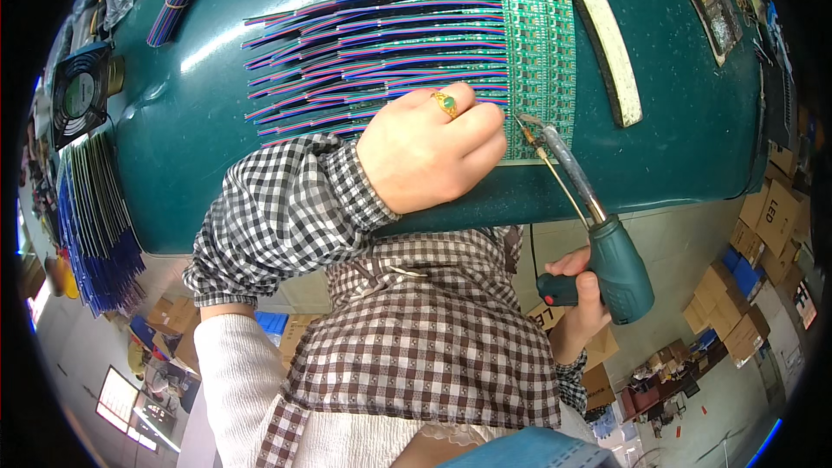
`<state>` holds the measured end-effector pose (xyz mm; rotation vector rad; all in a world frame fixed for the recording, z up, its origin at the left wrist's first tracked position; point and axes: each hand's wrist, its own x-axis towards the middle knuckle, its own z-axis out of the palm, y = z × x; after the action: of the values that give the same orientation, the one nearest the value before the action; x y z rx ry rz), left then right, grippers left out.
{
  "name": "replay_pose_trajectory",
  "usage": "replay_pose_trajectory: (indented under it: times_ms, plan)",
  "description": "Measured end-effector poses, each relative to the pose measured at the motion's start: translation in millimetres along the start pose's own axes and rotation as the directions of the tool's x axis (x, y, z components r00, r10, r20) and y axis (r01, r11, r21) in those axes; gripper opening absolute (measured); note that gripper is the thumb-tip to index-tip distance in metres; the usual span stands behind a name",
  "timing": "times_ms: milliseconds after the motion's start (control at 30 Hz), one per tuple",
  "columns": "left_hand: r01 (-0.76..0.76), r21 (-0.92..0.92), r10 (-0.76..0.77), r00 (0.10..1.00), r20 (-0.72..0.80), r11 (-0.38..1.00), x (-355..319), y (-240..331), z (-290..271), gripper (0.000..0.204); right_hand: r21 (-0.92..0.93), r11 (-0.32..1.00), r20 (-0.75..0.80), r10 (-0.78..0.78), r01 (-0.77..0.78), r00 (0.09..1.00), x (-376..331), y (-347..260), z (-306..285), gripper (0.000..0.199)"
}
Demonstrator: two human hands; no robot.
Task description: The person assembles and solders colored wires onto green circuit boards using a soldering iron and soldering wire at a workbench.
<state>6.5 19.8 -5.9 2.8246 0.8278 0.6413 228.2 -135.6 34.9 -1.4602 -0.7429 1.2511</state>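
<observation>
Landmark: green circuit panel (539, 69) on the teal bench (199, 139). Far left of it, a small fan (81, 94) and blue strip stacks (95, 225). Directly left, rows of multicoloured wires (373, 52) already lie across to the panel; upper rows look attached, bottom row in hand. Left hand (429, 154), clenched, pins wires at the panel's lower left edge. Right hand (576, 299) grips soldering gun (607, 251), tip at the panel's bottom edge. Right of it, a white strip (598, 30); cartons (763, 225) beyond, on the floor.
</observation>
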Motion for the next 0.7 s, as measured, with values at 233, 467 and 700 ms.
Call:
replay_pose_trajectory:
  times_ms: [233,467,700]
  plan:
    - [0.014,-0.012,-0.014,1.000,-0.026,1.000,-1.2,0.9,2.8,0.025,-0.039,0.999,0.008,0.010,-0.009,1.000,0.4,-0.5,1.0,0.025]
    - [0.012,-0.003,-0.012,1.000,-0.001,1.000,0.0,1.0,1.1,0.025,-0.133,0.990,0.011,-0.047,0.048,0.999,1.1,5.0,0.8,0.035]
    - [0.018,-0.009,-0.018,1.000,-0.004,1.000,-0.3,1.7,1.8,0.025,-0.133,0.989,-0.017,-0.066,0.063,0.998,-1.0,5.1,0.9,0.038]
